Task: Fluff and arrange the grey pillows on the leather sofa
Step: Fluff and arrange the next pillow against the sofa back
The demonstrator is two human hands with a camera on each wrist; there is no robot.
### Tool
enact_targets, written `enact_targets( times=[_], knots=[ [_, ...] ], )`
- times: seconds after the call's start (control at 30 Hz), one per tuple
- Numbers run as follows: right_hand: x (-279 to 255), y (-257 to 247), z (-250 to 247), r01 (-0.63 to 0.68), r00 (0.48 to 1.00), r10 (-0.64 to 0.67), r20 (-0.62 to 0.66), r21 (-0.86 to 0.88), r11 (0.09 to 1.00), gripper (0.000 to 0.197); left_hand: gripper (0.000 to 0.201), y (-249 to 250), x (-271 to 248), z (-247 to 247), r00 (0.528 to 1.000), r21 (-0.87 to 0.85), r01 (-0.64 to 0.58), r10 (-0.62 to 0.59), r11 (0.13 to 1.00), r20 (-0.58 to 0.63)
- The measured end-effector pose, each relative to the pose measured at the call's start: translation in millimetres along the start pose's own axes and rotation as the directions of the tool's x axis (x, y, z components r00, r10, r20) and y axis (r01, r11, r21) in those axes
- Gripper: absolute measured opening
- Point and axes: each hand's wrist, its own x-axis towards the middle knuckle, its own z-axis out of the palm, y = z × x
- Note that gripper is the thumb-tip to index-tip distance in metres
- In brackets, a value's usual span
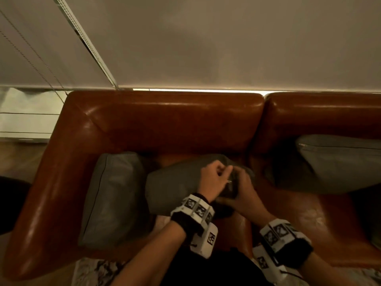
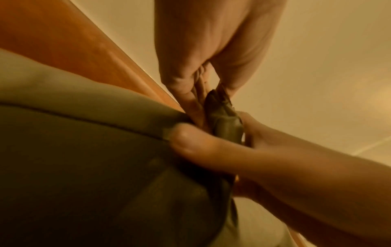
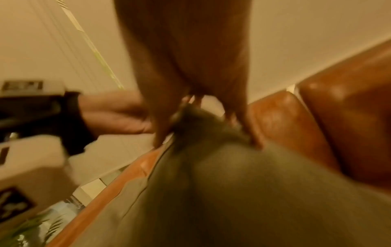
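Head view shows three grey pillows on the leather sofa [image 1: 165, 124]. The middle pillow [image 1: 175, 188] lies on the seat, and both hands meet at its right-hand end. The left hand [image 1: 213, 178] is curled, pinching a bunched corner of its cover; the left wrist view confirms fabric gathered between thumb and fingers. The right hand [image 1: 245, 190] grasps the same end from the other side, fingers closed round the cloth. Gripping one end with both hands suggests the filling is being shaken or pulled into shape. The left pillow [image 1: 111, 199] leans against the armrest. The right pillow [image 1: 338, 164] rests on the next seat, apart from the hands.
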Motion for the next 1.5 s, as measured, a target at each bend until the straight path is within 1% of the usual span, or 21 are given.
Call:
enact_targets(
  times=[0.07, 0.13, 0.17, 0.23, 0.3, 0.37, 0.47, 0.63, 0.77, 0.83, 0.87, 0.93, 1.0, 1.03, 1.1, 1.2, 1.27, 1.33, 1.4, 1.47, 1.5],
  knots=[
    [-0.2, 5.0, -2.3, -0.118, 0.964, 0.123, -0.235, 0.039, 0.992, 0.053, 0.022, 9.3, -7.8, 10.1, 0.994, -0.097, -0.044, 0.054, 0.994, 0.095],
    [5.4, 15.0, -17.9, -0.215, 0.885, 0.245, -0.395, 0.118, 0.969, 0.027, 0.026, 11.6, -11.3, 2.8, 0.983, -0.207, -0.098, 0.127, 0.973, 0.133],
    [9.2, 20.8, -28.1, -0.265, 0.841, 0.311, -0.442, 0.164, 0.95, 0.024, 0.027, 6.0, -12.7, -6.0, 0.984, -0.202, -0.133, 0.154, 0.97, 0.089],
    [17.2, 37.4, -46.5, -0.366, 0.755, 0.439, -0.487, 0.241, 0.899, 0.029, 0.026, -26.4, -11.4, -25.9, 0.982, -0.062, -0.142, 0.132, 0.988, -0.135],
    [21.7, 54.7, -59.2, -0.449, 0.705, 0.514, -0.489, 0.253, 0.857, 0.033, 0.029, -75.2, -11.6, -48.5, 0.937, 0.108, 0.003, 0.035, 0.994, -0.347],
    [23.7, 69.4, -67.6, -0.5, 0.688, 0.554, -0.47, 0.247, 0.83, 0.034, 0.026, -113.5, -12.8, -60.5, 0.943, 0.165, 0.131, -0.071, 0.978, -0.324],
    [24.6, 78.7, -70.1, -0.522, 0.683, 0.577, -0.447, 0.253, 0.815, 0.035, 0.027, -133.5, -12.1, -53.6, 0.982, 0.189, 0.124, -0.093, 0.974, -0.166],
    [26.9, 74.9, -65.9, -0.51, 0.664, 0.593, -0.455, 0.304, 0.805, 0.035, 0.027, -128.8, -9.1, -39.8, 0.929, 0.089, 0.171, -0.13, 0.981, -0.347],
    [30.1, 73.3, -66.0, -0.495, 0.654, 0.61, -0.447, 0.358, 0.792, 0.036, 0.019, -138.6, -14.9, -33.7, 0.964, 0.3, 0.109, -0.027, 0.948, -0.265],
    [29.0, 77.4, -69.2, -0.488, 0.652, 0.621, -0.435, 0.386, 0.783, 0.037, 0.014, -143.6, -13.0, -43.1, 0.97, 0.271, 0.04, 0.028, 0.962, -0.242],
    [28.0, 80.0, -72.6, -0.481, 0.648, 0.629, -0.43, 0.411, 0.775, 0.038, 0.013, -144.1, -10.8, -50.3, 0.959, 0.188, 0.026, 0.029, 0.982, -0.283],
    [25.0, 86.4, -81.1, -0.472, 0.642, 0.659, -0.391, 0.475, 0.742, 0.041, 0.006, -136.1, -10.1, -67.0, 0.925, -0.21, 0.049, -0.123, 0.976, -0.359],
    [18.6, 91.7, -86.5, -0.423, 0.656, 0.685, -0.318, 0.597, 0.682, 0.041, 0.007, -118.1, -12.2, -78.7, 0.938, -0.648, 0.051, -0.259, 0.76, -0.23],
    [16.3, 92.3, -86.2, -0.403, 0.675, 0.675, -0.296, 0.618, 0.675, 0.037, 0.004, -112.6, -13.6, -85.0, 0.956, -0.774, 0.04, -0.249, 0.631, -0.154],
    [14.0, 91.2, -77.1, -0.427, 0.722, 0.618, -0.311, 0.503, 0.752, 0.027, 0.021, -107.2, -18.3, -100.8, 0.973, -0.84, 0.047, -0.214, 0.541, -0.083],
    [19.3, 83.7, -57.6, -0.485, 0.752, 0.566, -0.339, 0.298, 0.822, 0.034, 0.033, -115.5, -18.8, -118.5, 0.933, -0.706, 0.21, -0.354, 0.677, -0.062],
    [22.6, 78.7, -44.7, -0.5, 0.765, 0.561, -0.318, 0.256, 0.827, 0.037, 0.036, -121.8, -9.8, -124.5, 0.867, -0.405, 0.354, -0.458, 0.843, -0.196],
    [24.8, 75.6, -35.1, -0.492, 0.777, 0.55, -0.308, 0.248, 0.834, 0.037, 0.036, -125.7, -1.4, -129.5, 0.88, -0.004, 0.38, -0.363, 0.925, -0.307],
    [24.6, 75.9, -32.8, -0.477, 0.776, 0.541, -0.323, 0.259, 0.84, 0.038, 0.027, -129.4, 6.3, -133.4, 0.928, 0.219, 0.305, -0.237, 0.927, -0.288],
    [21.0, 82.4, -39.1, -0.476, 0.768, 0.55, -0.328, 0.283, 0.833, 0.041, 0.025, -129.3, 12.6, -135.3, 0.953, 0.161, 0.28, -0.255, 0.946, -0.162],
    [17.9, 87.9, -44.5, -0.454, 0.781, 0.535, -0.321, 0.296, 0.84, 0.042, 0.026, -124.6, 12.9, -135.7, 0.956, 0.0, 0.282, -0.281, 0.959, -0.081]
  ],
)
